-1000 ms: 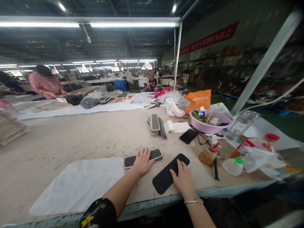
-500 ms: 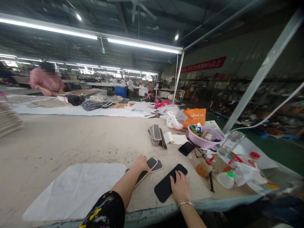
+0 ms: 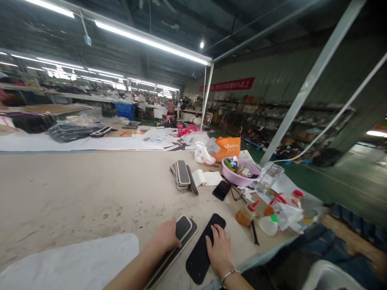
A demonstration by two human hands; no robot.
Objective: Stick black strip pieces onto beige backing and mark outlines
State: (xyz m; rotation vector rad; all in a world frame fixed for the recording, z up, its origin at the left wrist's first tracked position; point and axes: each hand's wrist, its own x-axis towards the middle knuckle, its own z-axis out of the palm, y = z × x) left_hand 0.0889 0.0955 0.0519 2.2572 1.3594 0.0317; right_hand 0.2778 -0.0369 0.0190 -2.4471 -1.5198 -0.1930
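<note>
My left hand [image 3: 167,237] grips two long dark panels [image 3: 183,229] with rounded ends and cream edging, one lying over the other. Its thumb rests along the near side of the upper one. My right hand [image 3: 220,249] lies with spread fingers on a plain black rounded panel [image 3: 198,264], flat on the brown-papered table [image 3: 90,193]. The black panel is beside the edged pair, to their right. Farther back sits a fanned stack of similar light-edged panels [image 3: 183,173].
White sheet [image 3: 75,262] at left. On the right are a phone [image 3: 221,190], a purple basin [image 3: 238,178], a glass jar [image 3: 270,179], a red-tipped bottle [image 3: 245,214], a green-capped bottle [image 3: 268,225] and an orange bag [image 3: 227,149]. A metal post [image 3: 311,80] rises beyond.
The view has turned to the right. The two edged panels under my left hand now lie more closely lined up. My right hand stays on the black panel.
</note>
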